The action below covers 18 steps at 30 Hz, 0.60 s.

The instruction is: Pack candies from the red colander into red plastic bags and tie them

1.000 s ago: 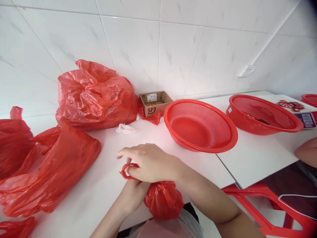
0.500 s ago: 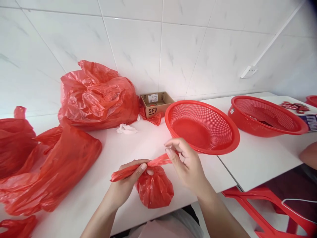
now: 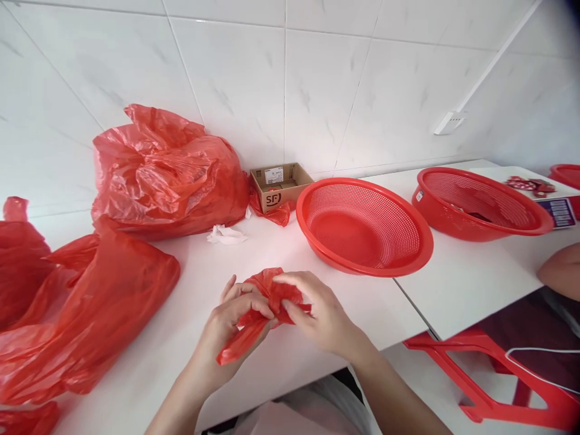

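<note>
Between my hands, over the white table, is a small red plastic bag [image 3: 269, 281] with its neck bunched up and its handle ends sticking out. The fingers of my left hand [image 3: 231, 326] are closed on the bag's neck, and one handle end hangs down over the palm. From the other side, my right hand [image 3: 321, 314] pinches the bag with thumb and forefinger close to the left fingertips. My fingers hide part of the gathered plastic, so I cannot tell whether a knot is there. What the bag contains does not show.
Big red plastic bags [image 3: 167, 181] lie at the left and back left. A cardboard box [image 3: 285, 187] stands by the wall, near crumpled white tissue [image 3: 226, 234]. To the right are a red colander [image 3: 362, 226] and another red basket [image 3: 480, 205]. Another person's arm [image 3: 562, 272] reaches in at right.
My right hand has come down and left to the bag's neck. The small bag has turned and shifted away from the table edge. The view has moved slightly.
</note>
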Motion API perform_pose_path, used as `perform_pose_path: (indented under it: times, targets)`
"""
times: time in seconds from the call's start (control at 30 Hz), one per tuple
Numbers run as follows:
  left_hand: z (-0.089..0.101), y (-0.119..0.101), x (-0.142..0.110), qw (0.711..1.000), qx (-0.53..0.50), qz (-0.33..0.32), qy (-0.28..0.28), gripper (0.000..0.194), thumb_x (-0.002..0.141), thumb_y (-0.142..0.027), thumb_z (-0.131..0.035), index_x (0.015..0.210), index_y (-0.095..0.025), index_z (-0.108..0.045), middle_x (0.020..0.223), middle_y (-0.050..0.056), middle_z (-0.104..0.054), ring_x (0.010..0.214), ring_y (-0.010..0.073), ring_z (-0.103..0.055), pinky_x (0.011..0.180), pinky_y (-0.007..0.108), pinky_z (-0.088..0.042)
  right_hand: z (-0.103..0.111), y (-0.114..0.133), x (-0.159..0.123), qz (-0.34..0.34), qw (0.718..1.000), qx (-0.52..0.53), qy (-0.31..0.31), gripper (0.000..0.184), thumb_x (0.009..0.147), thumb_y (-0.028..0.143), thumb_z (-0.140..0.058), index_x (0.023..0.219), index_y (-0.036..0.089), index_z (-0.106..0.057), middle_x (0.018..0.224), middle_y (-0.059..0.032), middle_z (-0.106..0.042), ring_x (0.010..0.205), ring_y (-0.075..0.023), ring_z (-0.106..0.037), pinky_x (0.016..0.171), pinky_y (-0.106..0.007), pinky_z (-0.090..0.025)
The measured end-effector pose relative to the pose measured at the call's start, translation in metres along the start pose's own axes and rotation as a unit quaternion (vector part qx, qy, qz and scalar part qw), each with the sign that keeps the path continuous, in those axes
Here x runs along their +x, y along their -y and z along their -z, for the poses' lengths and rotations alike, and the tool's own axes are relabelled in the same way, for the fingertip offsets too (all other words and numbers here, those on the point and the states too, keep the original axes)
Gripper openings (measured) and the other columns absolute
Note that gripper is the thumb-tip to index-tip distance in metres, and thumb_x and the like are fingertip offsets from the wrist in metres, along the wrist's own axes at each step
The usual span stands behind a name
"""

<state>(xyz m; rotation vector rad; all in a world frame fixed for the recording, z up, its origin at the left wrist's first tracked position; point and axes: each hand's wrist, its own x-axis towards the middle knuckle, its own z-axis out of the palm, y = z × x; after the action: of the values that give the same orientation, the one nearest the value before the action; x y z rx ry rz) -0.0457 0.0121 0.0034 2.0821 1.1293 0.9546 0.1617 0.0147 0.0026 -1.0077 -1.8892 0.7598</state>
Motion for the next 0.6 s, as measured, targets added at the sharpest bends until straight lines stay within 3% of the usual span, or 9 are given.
perform_pose_path:
  times: [0.07,0.17,0.3,0.43,0.6]
  targets:
    - [0.000,-0.002,0.000,1.000,-0.002,-0.015,-0.005,0.011,0.085,-0.022,-0.067,0.092,-0.026,-0.060,0.085,-0.004,-0.070,0.086,0.0165,-0.068,0.122,0.054,-0.017,-0.009,-0.002,0.005,-0.006,0.998,0.057,0.020,0.037,0.086,0.006,-0.048,0.117,0.025,-0.057,0.113,-0.0028,-0.068,0.105,-0.0163,-0.063,0.093,-0.033,-0.051]
    - [-0.004,0.000,-0.004,0.998,-0.019,-0.020,-0.060,0.022,0.084,-0.016,-0.065,0.101,-0.026,-0.054,0.086,-0.005,-0.072,0.081,0.0158,-0.070,0.117,0.051,-0.033,-0.024,-0.003,0.004,-0.039,0.992,0.121,0.015,0.027,0.086,0.006,-0.047,0.106,0.023,-0.055,0.099,-0.0014,-0.067,0.090,-0.0144,-0.065,0.082,-0.029,-0.053]
    - [-0.019,0.014,-0.013,0.985,-0.014,-0.007,-0.172,0.027,0.083,-0.009,-0.060,0.103,-0.027,-0.054,0.090,-0.004,-0.068,0.081,0.0149,-0.067,0.091,0.039,-0.054,-0.041,0.001,-0.005,-0.025,0.992,0.120,-0.012,0.025,0.082,0.005,-0.050,0.100,0.022,-0.053,0.093,-0.0016,-0.065,0.085,-0.0144,-0.063,0.079,-0.028,-0.051]
    - [-0.034,0.023,-0.014,0.971,-0.008,0.007,-0.237,0.037,0.083,-0.006,-0.060,0.113,-0.027,-0.056,0.095,-0.001,-0.066,0.085,0.0151,-0.066,0.074,0.029,-0.055,-0.049,0.000,-0.008,-0.052,0.985,0.164,-0.024,0.021,0.083,0.008,-0.055,0.098,0.023,-0.051,0.091,-0.0009,-0.062,0.084,-0.0141,-0.060,0.080,-0.029,-0.049]
    - [-0.036,0.027,-0.012,0.968,-0.007,-0.025,-0.249,0.040,0.088,-0.014,-0.062,0.123,-0.030,-0.055,0.093,0.000,-0.064,0.084,0.0158,-0.064,0.076,0.031,-0.055,-0.049,-0.005,-0.001,-0.186,0.903,0.386,0.012,0.011,0.093,0.030,-0.058,0.099,0.021,-0.056,0.082,0.0009,-0.059,0.077,-0.0118,-0.057,0.073,-0.025,-0.047]
